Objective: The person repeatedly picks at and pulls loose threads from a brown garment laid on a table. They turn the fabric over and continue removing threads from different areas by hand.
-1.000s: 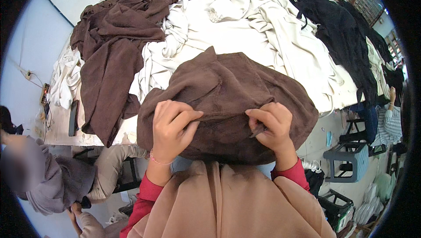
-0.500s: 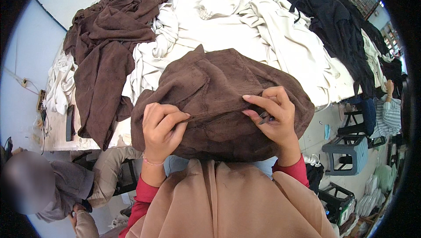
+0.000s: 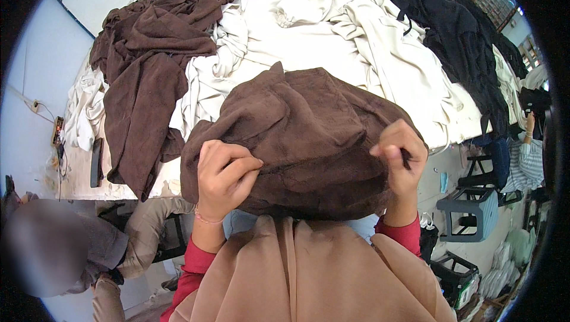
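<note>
A heap of dark brown cloth [image 3: 303,108] lies bunched in front of me, over the near edge of the table. My left hand [image 3: 224,173] pinches a fold of it between thumb and fingertips, at a seam-like line across the front. My right hand [image 3: 401,159], slightly blurred, is curled closed in front of the cloth's right side, its thumb and finger off the seam. A small dark metal tool [image 3: 406,157] shows partly inside its curled fingers; most of it is hidden.
Piled white cloth [image 3: 309,40] covers the table's middle, with more brown cloth [image 3: 145,96] at left and black cloth [image 3: 451,37] at right. A person [image 3: 107,239] sits at lower left. Blue-grey stool [image 3: 475,212] and black crate [image 3: 454,274] stand on the right floor.
My right hand has moved right, away from the fold where its thumb and finger were, and has curled. My left hand keeps its pinch. The view has shifted slightly.
</note>
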`<state>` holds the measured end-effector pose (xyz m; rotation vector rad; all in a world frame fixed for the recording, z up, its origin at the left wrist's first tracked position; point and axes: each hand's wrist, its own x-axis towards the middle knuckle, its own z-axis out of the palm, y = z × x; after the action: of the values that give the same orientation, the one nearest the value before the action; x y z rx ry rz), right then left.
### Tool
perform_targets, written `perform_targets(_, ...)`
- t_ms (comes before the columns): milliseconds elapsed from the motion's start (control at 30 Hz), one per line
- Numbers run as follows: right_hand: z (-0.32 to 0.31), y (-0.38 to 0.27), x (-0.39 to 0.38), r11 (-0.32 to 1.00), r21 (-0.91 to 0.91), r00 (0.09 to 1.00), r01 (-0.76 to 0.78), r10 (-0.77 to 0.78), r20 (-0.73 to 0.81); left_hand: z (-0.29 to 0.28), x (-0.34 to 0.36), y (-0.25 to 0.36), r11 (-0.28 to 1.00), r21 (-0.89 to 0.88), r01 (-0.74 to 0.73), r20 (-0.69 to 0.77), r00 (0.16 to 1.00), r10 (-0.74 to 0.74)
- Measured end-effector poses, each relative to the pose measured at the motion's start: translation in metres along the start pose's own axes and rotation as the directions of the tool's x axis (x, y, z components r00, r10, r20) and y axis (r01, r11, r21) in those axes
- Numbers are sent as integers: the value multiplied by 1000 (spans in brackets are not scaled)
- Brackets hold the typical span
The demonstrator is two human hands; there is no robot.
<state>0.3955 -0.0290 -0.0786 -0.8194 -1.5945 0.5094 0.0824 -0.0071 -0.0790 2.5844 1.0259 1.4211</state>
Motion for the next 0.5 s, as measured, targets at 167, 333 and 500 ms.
perform_targets(167, 18, -1, 2, 917, -376, 945, -135, 233, 230, -14, 19, 0, 921, -214, 325, 412, 885, -217)
perform_targets(333, 29, 1, -2, 831, -543, 837, -120, 379, 395, 16, 62, -58, 980, 73, 184, -7, 983, -184)
perform_targets(500, 23, -8, 3, 870, -466, 896, -160, 326, 301, 27, 63, -72, 872, -7, 490, 262, 843, -471)
